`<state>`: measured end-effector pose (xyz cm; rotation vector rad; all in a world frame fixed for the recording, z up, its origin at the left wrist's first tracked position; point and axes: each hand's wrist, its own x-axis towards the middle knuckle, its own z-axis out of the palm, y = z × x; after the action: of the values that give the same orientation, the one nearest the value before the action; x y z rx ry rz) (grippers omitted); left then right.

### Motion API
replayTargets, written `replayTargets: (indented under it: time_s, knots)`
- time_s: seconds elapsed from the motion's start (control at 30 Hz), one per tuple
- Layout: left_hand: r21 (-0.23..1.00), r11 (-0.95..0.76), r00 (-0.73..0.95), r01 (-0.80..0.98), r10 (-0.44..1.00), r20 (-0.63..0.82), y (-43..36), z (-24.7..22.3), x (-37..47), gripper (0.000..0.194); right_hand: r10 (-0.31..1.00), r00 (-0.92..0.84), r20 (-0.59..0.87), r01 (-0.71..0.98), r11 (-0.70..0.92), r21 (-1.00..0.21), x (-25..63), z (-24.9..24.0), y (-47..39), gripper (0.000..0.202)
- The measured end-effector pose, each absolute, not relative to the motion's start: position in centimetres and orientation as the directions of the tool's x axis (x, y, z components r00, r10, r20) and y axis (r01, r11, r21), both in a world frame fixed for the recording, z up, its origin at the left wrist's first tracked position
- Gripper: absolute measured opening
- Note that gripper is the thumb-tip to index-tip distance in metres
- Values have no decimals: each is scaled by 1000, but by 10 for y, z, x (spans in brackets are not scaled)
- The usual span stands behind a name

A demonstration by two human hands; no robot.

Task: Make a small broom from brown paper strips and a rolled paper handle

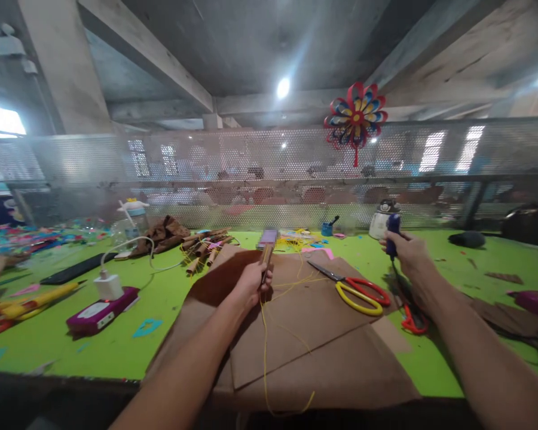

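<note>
My left hand [253, 280] is closed around a narrow brown paper piece [266, 263], held upright over the brown paper sheets [296, 334]. Yellow thread [265, 352] trails down from that hand across the paper. On the right, my right hand [409, 257] grips the dark blue handle of a tool [391, 239]; a thin shaft points down from it, and its kind is unclear. Scissors [354, 289] with one red and one yellow handle lie half open on the paper between my hands. Below my right hand, a red-handled tool [413, 319] is partly hidden.
A purple power strip [102, 310] with a white charger [109, 285] stands at left, near a black phone [77, 269] and yellow-handled tools [36, 301]. Brown paper rolls [208, 248] lie at the back. A bottle [379, 221] stands before the perforated metal screen [251, 155], where a paper flower [357, 116] hangs.
</note>
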<state>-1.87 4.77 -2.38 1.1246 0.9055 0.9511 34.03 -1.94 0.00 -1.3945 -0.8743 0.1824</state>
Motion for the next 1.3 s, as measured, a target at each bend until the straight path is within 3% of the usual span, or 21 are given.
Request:
replayTargets:
  time_s: [0.17, 0.3, 0.47, 0.63, 1.13, 1.3]
  knots:
    - [979, 136, 366, -151, 928, -72, 38, -20, -14, 8, 782, 541, 309, 101, 305, -947, 299, 7, -27, 8]
    - [976, 163, 478, -147, 875, -74, 32, -21, -8, 11, 947, 221, 231, -134, 264, -955, 243, 12, -40, 16]
    - [969, 182, 539, -166, 840, -66, 32, -20, -9, 13, 982, -15, 186, -137, 182, -974, 205, 7, -49, 32]
    - [968, 176, 539, -178, 840, -53, 30, -19, -10, 16, 980, 34, 194, -58, 196, -979, 206, -3, -44, 36]
    - [994, 71, 506, -83, 862, -20, 12, -10, -4, 22, 964, 46, 261, -16, 262, -965, 206, -2, -41, 46]
    - [991, 109, 505, -73, 861, -57, 10, -9, -3, 23, 966, 76, 248, -11, 249, -968, 208, -4, -38, 48]
